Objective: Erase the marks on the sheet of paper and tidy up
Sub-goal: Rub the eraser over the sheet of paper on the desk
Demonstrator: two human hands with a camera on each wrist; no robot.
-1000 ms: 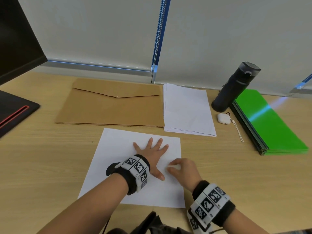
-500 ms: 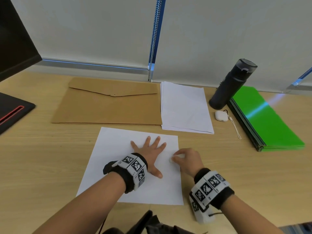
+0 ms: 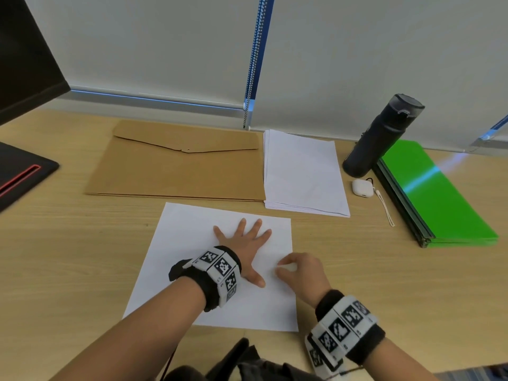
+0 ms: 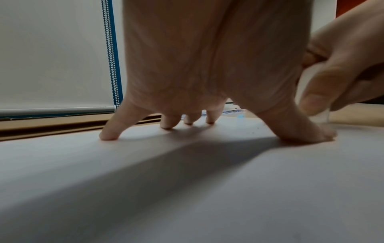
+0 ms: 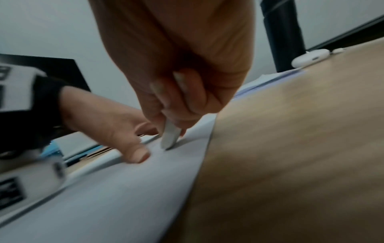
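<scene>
Flat on the tabletop [image 3: 68, 257] lies the sheet [image 3: 192, 232], under the left hand's [image 3: 244, 243] spread fingers; near its right edge, the right hand [image 3: 302, 270] pinches a blurred white eraser [image 5: 170, 134], probably touching paper.

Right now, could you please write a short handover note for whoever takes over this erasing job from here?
Left hand: flat, fingers spread, pressing the sheet of paper onto the desk.
Right hand: pinches a white eraser, its tip on the sheet near the right edge, beside the left thumb.
Done: no marks are visible on the uncovered paper in the head view.
Left: finish rubbing this spot, check under both hands, then tidy up; the paper stack and brown envelope lie behind.
</scene>
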